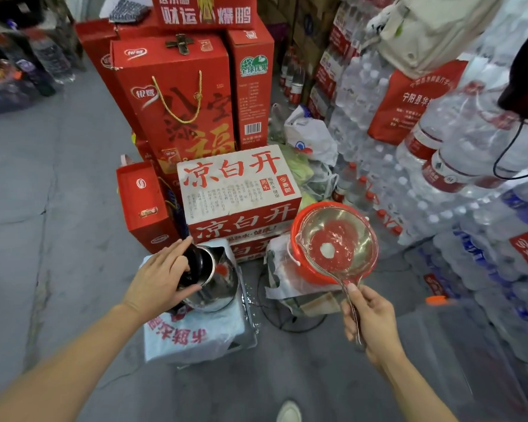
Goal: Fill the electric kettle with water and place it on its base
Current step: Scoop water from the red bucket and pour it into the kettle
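Note:
A steel electric kettle (218, 283) stands on a white printed cloth over a low box, its black lid (197, 266) tipped up. My left hand (160, 280) holds that lid open. My right hand (371, 321) grips the handle of a clear ladle (339, 242) that carries water. The ladle hovers over a red bucket (302, 263), right of the kettle. I cannot make out the kettle's base under it.
A white and red carton (238, 190) and tall red gift boxes (177, 99) stand right behind the kettle. Stacked packs of bottled water (457, 208) wall off the right side. Grey concrete floor (43, 208) lies to the left. A black cable loops on the floor (287, 324).

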